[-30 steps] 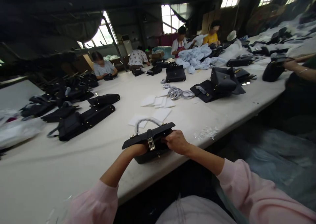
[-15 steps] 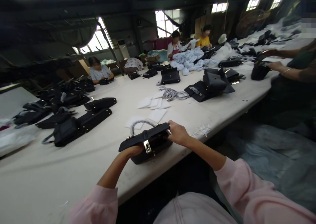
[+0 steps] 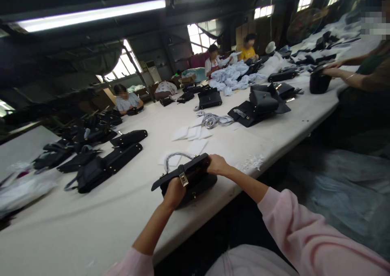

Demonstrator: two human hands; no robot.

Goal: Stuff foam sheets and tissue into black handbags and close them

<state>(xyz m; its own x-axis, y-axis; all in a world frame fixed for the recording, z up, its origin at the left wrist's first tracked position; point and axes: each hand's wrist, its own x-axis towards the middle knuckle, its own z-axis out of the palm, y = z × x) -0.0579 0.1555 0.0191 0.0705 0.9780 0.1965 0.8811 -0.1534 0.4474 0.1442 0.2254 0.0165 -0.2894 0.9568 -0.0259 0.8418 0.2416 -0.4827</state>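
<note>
While your black handbag point(image 3: 198, 177) sits at the near edge of the desk point(image 3: 91, 223), straight in front of you, both hands are on it, one towards each end. Its long axis runs from near-left to far-right, roughly along the desk's edge, with the flap on top and the metal clasp point(image 3: 183, 180) facing you.

Your left hand point(image 3: 174, 192) is the nearer one. It comes up just beside the clasp with its fingers curled against the front of the bag under the flap's lip, so their tips are hidden. Your right hand point(image 3: 217, 165) lies at the far-right end, fingers bent and closed on the end of the flap. How far they reach inside cannot be told from this view. Neither hand is spread.

The bag's handle point(image 3: 175, 157), wrapped in pale paper, arches up on the far side, apart from both hands. White paper squares point(image 3: 191, 133) lie on the desk beyond it, and more black bags point(image 3: 103, 166) lie flat well off to your left. At the far right a co-worker's hands point(image 3: 333, 70) rest on another dark bag point(image 3: 318, 83) — keep those apart from your own
</note>
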